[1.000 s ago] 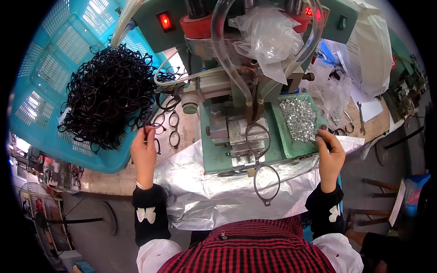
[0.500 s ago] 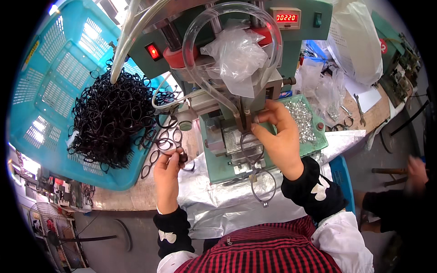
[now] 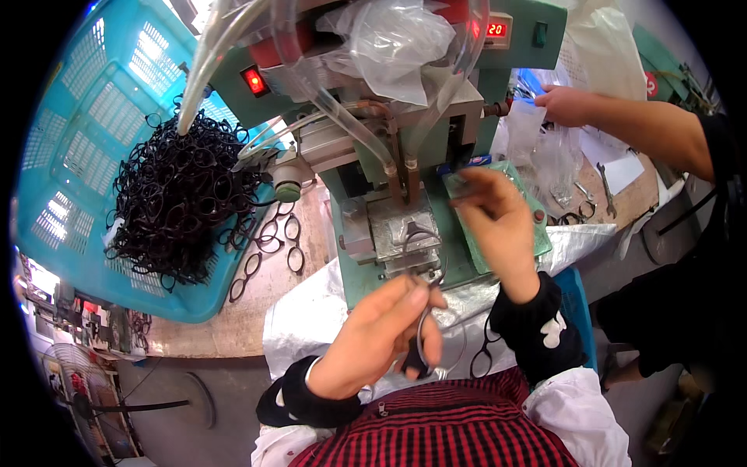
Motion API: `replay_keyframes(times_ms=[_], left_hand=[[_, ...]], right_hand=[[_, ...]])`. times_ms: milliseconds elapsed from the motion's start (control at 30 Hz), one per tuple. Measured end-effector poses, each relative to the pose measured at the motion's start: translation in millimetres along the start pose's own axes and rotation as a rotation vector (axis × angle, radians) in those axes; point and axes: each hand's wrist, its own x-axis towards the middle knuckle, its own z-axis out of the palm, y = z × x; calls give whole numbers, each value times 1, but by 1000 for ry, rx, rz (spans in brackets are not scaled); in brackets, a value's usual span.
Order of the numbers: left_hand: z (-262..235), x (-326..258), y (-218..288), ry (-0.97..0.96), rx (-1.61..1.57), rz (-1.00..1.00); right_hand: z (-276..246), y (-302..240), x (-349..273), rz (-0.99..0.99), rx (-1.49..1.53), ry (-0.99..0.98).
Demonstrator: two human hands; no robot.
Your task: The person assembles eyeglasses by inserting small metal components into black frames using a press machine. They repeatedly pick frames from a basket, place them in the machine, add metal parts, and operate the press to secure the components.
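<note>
I pinch one black frame (image 3: pixel 424 342) in my left hand (image 3: pixel 373 342), close to the press (image 3: pixel 401 233). My right hand (image 3: pixel 498 226) fingers close together. Big pile (image 3: pixel 183 194) waits in the basket (image 3: pixel 70 148)

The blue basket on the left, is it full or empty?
Partly full. The blue basket holds a tangled heap of black eyeglass frames toward its right side, while its left side shows bare lattice.
</note>
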Motion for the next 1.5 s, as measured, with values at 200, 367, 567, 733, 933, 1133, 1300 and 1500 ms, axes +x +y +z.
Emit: replay_keyframes(times_ms=[200,367,567,733,933,1133,1300,1500], left_hand=[[4,26,-9,194,-138,73],[20,27,-15,253,-229,74],[1,27,-24,206,-156,143],[-25,15,-37,62,-108,74],[-135,-28,-23,967,1004,677],[-266,-44,-21,1223,1416,274],[-338,-27,-99,1420,1732,229],[-290,-32,-76,1286,1665,310]], right_hand=[[-83,74,-1,-125,-394,327],[-46,52,15,-444,-761,212],[-26,76,31,-443,-1202,52],[-49,61,-2,-461,-913,193],[-72,68,-22,-6,103,543],[-32,78,13,11,144,349],[-46,59,-15,28,-190,303],[-80,35,-55,-69,-417,299]])
